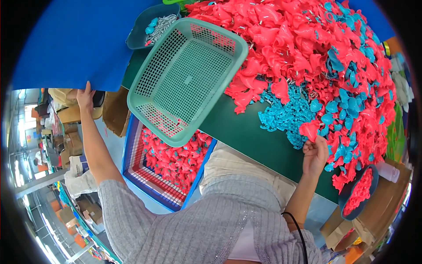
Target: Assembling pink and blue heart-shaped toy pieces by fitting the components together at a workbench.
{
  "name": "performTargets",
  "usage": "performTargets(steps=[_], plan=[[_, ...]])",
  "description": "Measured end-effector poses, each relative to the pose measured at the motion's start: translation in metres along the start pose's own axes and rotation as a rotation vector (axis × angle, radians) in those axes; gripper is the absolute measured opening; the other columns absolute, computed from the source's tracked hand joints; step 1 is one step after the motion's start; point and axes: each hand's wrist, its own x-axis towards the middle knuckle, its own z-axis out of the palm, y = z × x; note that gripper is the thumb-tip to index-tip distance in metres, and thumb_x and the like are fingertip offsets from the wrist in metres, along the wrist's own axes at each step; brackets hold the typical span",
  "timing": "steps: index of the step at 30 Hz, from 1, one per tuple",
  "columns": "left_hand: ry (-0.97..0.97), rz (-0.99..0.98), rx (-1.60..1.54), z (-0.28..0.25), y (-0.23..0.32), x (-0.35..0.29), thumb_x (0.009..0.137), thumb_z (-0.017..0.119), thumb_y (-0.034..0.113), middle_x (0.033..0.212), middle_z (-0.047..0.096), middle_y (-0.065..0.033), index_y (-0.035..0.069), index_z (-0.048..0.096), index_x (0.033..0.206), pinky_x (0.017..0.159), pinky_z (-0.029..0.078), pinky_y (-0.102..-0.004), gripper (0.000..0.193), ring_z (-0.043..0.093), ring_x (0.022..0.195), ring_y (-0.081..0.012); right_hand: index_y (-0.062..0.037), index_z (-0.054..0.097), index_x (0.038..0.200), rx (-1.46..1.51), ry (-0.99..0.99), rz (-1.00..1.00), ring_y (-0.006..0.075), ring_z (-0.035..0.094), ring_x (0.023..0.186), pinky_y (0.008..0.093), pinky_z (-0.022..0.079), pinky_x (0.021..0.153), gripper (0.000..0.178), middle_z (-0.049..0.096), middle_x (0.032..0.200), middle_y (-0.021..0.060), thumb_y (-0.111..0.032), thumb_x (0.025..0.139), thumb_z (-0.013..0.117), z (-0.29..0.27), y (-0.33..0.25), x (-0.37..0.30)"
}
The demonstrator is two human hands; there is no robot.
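Grey ribbed sweater (pixel 176 233) nearest the camera, with a black cable (pixel 300 231) looping past the right forearm. At far left, a blue panel (pixel 66 48), with the left hand (pixel 85 97) at its lower edge; no telling whether gripping or merely resting, with the underside out of sight. Next along, a dark bowl (pixel 136 37) of silver pins (pixel 163 31), then a green mesh basket (pixel 176 88), overlapping in view a blue crate (pixel 150 193) full of red pieces (pixel 176 163). Hard to make out how the basket is supported; upper part of the crate hidden behind it.

Farther right, bare green desk (pixel 246 136), small teal pieces (pixel 283 110), then a red piece (pixel 310 130) at the heap's near edge, pinched between thumb and fingertips of the right hand (pixel 315 155). Looks like handling one piece at a time, perhaps picking from the heap (pixel 290 35) or fitting parts; impossible to say which. Calls next, probably, for a light, steady pinch and a lift clear of neighbouring parts. At far right, a second bowl (pixel 372 179) of red bits (pixel 358 198). Heap cut off at the top, with lower layers buried.
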Motion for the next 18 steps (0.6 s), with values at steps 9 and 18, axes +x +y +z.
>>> performTargets(steps=[9,18], plan=[[0.119,0.05,0.11,0.025,0.024,-0.03,0.087,0.066,0.016,0.109,0.061,-0.0048,0.005,0.054,0.116,0.077,0.049,-0.0286,0.033,0.059,0.097,-0.0149,-0.0027,0.058,0.096,0.054,-0.04,-0.008,0.0145,0.059,0.069,0.025,0.046,0.056,0.011,0.063,0.082,0.0074,-0.012,0.09,0.055,-0.014,-0.004,-0.001],[0.59,0.697,0.039,0.156,0.109,-0.142,0.088,0.058,0.009,0.122,0.047,-0.0212,-0.008,0.038,0.123,0.088,0.047,-0.0377,0.043,0.054,0.104,-0.0241,-0.0017,0.058,0.098,0.077,0.009,-0.007,0.0156,0.061,0.064,0.026,0.048,0.054,0.012,0.064,0.079,0.0094,-0.01,0.09,0.054,-0.03,-0.009,-0.004]])
